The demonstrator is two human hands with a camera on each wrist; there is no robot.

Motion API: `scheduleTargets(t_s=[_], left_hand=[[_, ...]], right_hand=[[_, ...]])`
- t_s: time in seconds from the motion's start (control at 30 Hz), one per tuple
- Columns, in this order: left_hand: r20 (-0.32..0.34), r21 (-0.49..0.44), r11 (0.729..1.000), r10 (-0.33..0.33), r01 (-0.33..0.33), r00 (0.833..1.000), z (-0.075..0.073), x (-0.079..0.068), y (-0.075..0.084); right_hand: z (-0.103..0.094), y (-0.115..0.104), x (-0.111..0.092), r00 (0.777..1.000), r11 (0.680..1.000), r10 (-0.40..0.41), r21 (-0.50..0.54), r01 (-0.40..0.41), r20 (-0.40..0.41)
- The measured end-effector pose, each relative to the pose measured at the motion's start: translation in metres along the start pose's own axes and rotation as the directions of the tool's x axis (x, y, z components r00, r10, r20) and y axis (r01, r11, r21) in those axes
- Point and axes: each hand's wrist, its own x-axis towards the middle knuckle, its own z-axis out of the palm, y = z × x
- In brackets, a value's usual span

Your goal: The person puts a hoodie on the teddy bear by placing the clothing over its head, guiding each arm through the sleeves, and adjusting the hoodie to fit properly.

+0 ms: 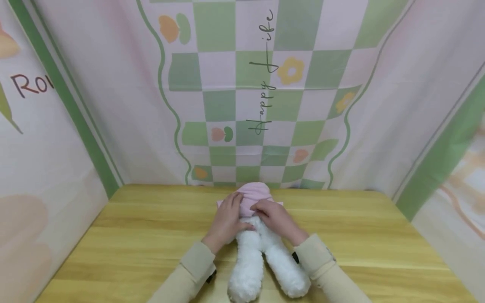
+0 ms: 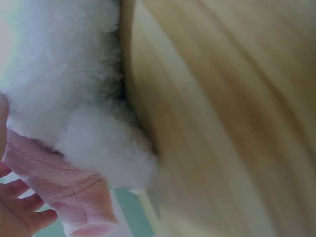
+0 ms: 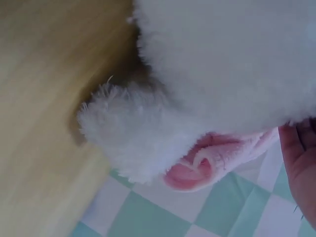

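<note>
A white fluffy plush toy [image 1: 246,269] lies on the table, its two legs pointing toward me. Pink soft cloth [image 1: 254,192], which looks like a small garment, covers its upper part. My left hand [image 1: 226,219] rests on the toy's left side, fingers spread over the cloth and thumb on the white fur. With bent fingers my right hand [image 1: 277,219] pinches the cloth near its lower edge. A short furry limb [image 2: 111,148] sticks out beside the cloth in the left wrist view. In the right wrist view, a folded pink opening [image 3: 190,173] shows beyond another limb [image 3: 133,128].
The wood-grain table [image 1: 144,244] extends to both sides of the toy. Behind its far edge hangs a green-and-white checked curtain [image 1: 219,105] with printed flowers and lettering. Pale printed sheets [image 1: 57,168] close off the sides. Beige sleeves [image 1: 197,261] cover both forearms.
</note>
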Motion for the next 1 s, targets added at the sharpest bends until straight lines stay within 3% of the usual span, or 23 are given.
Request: scheduleTargets(t_s=[0.27,0.4,0.57,0.73,0.9,1.0], left_hand=[[0.000,0.084,0.996,-0.020,0.020,1.000,-0.003,0.005,0.002],[-0.003,0.112,0.994,-0.020,0.020,1.000,-0.002,0.005,0.002],[-0.039,0.067,0.998,0.005,-0.002,0.999,0.001,0.004,0.003],[-0.049,-0.003,1.000,0.003,-0.004,0.999,0.003,0.004,0.000],[0.037,-0.058,0.998,-0.032,0.034,0.999,0.002,0.008,-0.005],[0.089,-0.008,1.000,-0.025,0.026,0.996,0.000,0.013,-0.008]], right_hand=[[-0.004,0.007,-0.001,0.999,0.984,0.019,0.175,-0.024,0.030],[-0.003,0.010,0.001,0.990,0.971,0.143,0.191,-0.141,0.000],[-0.001,0.013,0.005,0.963,0.959,0.268,0.103,-0.264,-0.023],[0.000,0.013,0.008,0.968,0.967,0.253,0.045,-0.252,-0.001],[-0.005,0.017,0.004,0.983,0.980,0.178,0.088,-0.181,0.045],[-0.009,0.019,-0.001,0.983,0.980,0.131,0.131,-0.147,0.127]])
